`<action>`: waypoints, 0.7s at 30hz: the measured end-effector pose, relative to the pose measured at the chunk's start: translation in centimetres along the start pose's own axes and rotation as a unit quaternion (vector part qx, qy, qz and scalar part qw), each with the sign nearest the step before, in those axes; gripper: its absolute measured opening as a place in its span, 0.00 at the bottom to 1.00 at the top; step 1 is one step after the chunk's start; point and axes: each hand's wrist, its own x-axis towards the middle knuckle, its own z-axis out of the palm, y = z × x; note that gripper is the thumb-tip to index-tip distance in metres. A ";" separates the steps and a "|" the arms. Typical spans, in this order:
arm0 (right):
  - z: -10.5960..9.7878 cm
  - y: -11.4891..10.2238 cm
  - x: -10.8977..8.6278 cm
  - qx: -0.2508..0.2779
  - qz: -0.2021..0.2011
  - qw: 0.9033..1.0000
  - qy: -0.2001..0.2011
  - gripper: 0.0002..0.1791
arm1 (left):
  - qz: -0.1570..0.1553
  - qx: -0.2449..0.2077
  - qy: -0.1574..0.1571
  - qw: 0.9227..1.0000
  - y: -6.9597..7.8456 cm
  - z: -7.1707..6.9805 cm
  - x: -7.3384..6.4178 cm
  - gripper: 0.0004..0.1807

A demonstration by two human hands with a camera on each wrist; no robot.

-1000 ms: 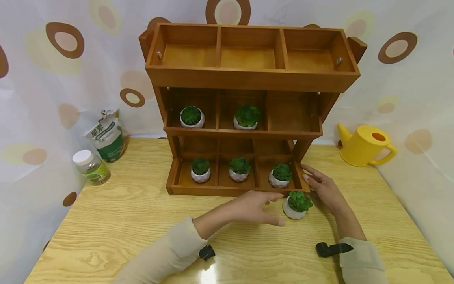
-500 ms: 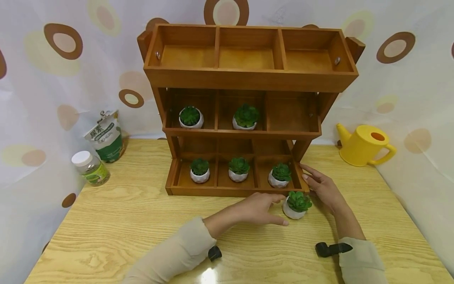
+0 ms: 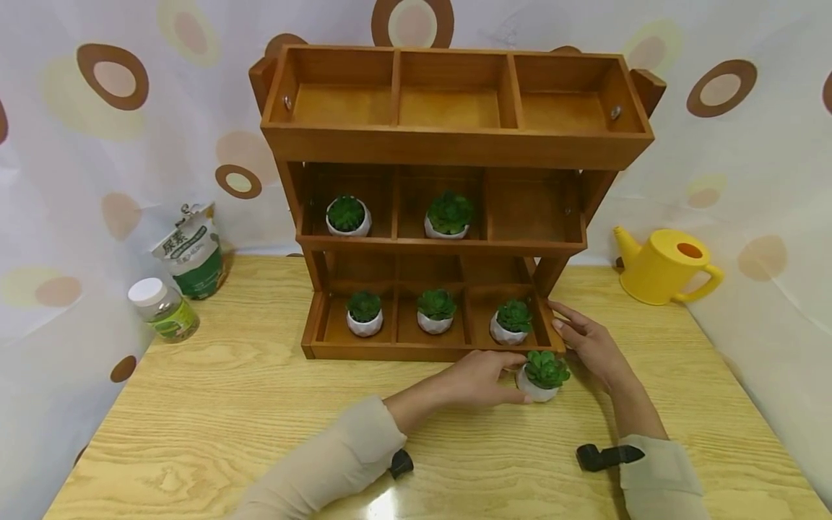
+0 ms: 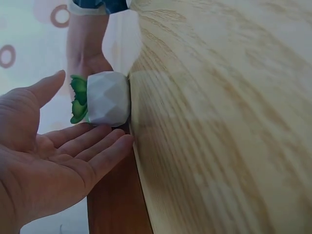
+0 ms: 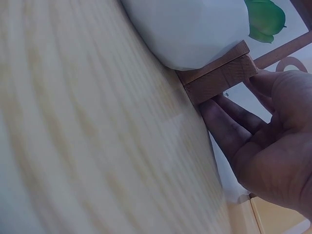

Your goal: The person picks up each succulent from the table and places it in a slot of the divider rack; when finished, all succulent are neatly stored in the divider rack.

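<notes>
A succulent in a white faceted pot (image 3: 538,391) stands on the table before the right front corner of a wooden three-tier shelf (image 3: 455,148). My left hand (image 3: 481,379) is right beside this pot. In the left wrist view, its straight fingers (image 4: 90,144) reach under the pot's side while the thumb stays spread apart. My right hand (image 3: 591,350) rests against the outer right end of the bottom tier. The right wrist view shows its thumb near the board's upper corner and its fingers (image 5: 229,126) low along the side, close to the table.
Several potted succulents sit in the shelf: two in the middle tier, including one potted succulent (image 3: 447,215), others in the bottom tier. At left stand a white-capped jar (image 3: 165,310) and a clipped pouch (image 3: 195,260). A yellow watering can (image 3: 666,267) is at right.
My left hand has moved right toward the potted succulent, its fingertips and thumb now at the pot. The right hand has stayed at the shelf's end.
</notes>
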 end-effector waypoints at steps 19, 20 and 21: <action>0.0 0.1 -0.1 0.009 -0.003 1.000 0.002 0.34 | -0.014 -0.002 0.023 1.000 -0.1 0.6 1.8 0.37; 0.0 0.1 0.0 0.004 -0.001 1.000 0.005 0.34 | -0.012 0.000 0.025 1.000 -0.1 0.6 1.9 0.37; 0.0 0.1 0.0 -0.004 0.000 1.000 0.005 0.34 | -0.012 -0.003 0.025 1.000 -0.1 0.6 1.9 0.37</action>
